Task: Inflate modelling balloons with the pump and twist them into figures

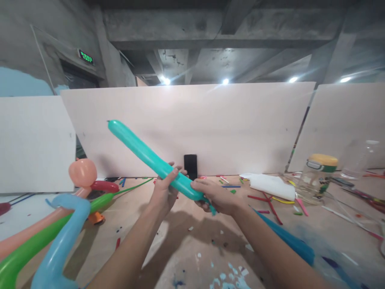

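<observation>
A long inflated teal modelling balloon (141,151) slants across the middle, its far tip up to the left and its near end low at the right. My left hand (168,182) is wrapped round its lower middle, thumb on top. At the near end, my right hand (215,194) grips the balloon, with a short limp teal tail hanging below the fingers. Part of each hand's fingers is hidden behind the balloon. Beyond the hands, a black phone (190,165) leans upright against the white panel.
Twisted balloons in light blue (64,237), green (45,233) and salmon (82,172) fill the left side. At right lie a white roll (272,186), a yellow-lidded jar (315,176), a clear bottle (362,160) and a blue pump-like tube (285,237). Balloon scraps litter the table; a white panel (192,120) stands behind.
</observation>
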Demonstrator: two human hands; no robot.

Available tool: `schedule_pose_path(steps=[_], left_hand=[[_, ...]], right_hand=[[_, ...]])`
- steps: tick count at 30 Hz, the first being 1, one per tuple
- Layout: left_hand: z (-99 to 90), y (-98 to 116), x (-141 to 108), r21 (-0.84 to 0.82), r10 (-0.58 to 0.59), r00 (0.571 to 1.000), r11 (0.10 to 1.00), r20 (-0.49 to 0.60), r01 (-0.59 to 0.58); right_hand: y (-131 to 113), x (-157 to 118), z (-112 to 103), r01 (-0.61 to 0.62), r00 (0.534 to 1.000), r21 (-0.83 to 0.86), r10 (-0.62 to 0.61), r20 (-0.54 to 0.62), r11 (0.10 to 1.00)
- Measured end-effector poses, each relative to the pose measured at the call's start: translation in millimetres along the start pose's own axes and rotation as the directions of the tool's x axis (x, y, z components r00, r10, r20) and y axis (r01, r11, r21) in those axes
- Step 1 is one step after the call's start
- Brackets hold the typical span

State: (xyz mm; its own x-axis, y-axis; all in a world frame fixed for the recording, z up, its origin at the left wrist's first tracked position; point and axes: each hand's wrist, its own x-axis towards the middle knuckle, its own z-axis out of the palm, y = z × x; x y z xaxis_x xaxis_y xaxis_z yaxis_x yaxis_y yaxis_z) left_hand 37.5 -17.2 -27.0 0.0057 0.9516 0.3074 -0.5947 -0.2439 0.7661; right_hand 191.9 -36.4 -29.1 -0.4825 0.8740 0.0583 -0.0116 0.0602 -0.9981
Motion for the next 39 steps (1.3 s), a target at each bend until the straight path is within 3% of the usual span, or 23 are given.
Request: schedule_pose_path(steps=[2,6,10,14,20,24,28,33,35,37,39], left_hand=[[-2.4,-1,2,0.043,0.075,0.994,0.997,-0.08,-0.071],[-7.8,-4,5,0.328,0.269,0.938,0.926,-0.217,-0.189],[-10.5,1,2,0.557,0.286,0.943,0.818,-0.171,-0.147],[-7.1,9,-4,0.66,0.248,0.968,0.735,-0.045,-0.158],[-5.8,6,-10,0.653,0.054,0.988,0.744,0.148,-0.138],[-5.4,6,-13,0.57,-0.101,0.942,0.814,0.32,-0.106],[-9.0,10,-12,0.432,-0.225,0.918,0.899,0.327,0.067],[-11.8,12,-16,0.405,-0.401,0.842,0.881,0.361,0.246],[-10.8,9,-19,0.378,-0.469,0.793,0.866,0.388,0.328],[-9.8,6,-20,0.414,-0.522,0.75,0.837,0.407,0.358],[-9.8,3,-20,0.453,-0.519,0.756,0.828,0.398,0.33]], right_hand=[[1,0,0,0.045,0.998,-0.111,-0.049,-0.034,0.993],[0,1,3,0.176,0.965,-0.27,-0.22,-0.143,0.947],[-3,2,3,0.24,0.914,-0.287,-0.315,-0.256,0.927],[-4,1,0,0.246,0.895,-0.419,-0.371,-0.249,0.874],[-4,-3,-2,0.226,0.911,-0.513,-0.366,-0.19,0.828],[-3,-5,0,0.182,0.961,-0.514,-0.261,-0.086,0.838],[-10,-8,-1,0.187,0.965,-0.532,-0.256,-0.059,0.826],[-14,-12,0,0.176,0.981,-0.588,-0.193,0.035,0.789],[-14,-13,2,0.164,0.986,-0.605,-0.155,0.068,0.779],[-14,-14,3,0.164,0.986,-0.609,-0.138,0.091,0.776],[-12,-14,3,0.145,0.989,-0.619,-0.131,0.068,0.772]])
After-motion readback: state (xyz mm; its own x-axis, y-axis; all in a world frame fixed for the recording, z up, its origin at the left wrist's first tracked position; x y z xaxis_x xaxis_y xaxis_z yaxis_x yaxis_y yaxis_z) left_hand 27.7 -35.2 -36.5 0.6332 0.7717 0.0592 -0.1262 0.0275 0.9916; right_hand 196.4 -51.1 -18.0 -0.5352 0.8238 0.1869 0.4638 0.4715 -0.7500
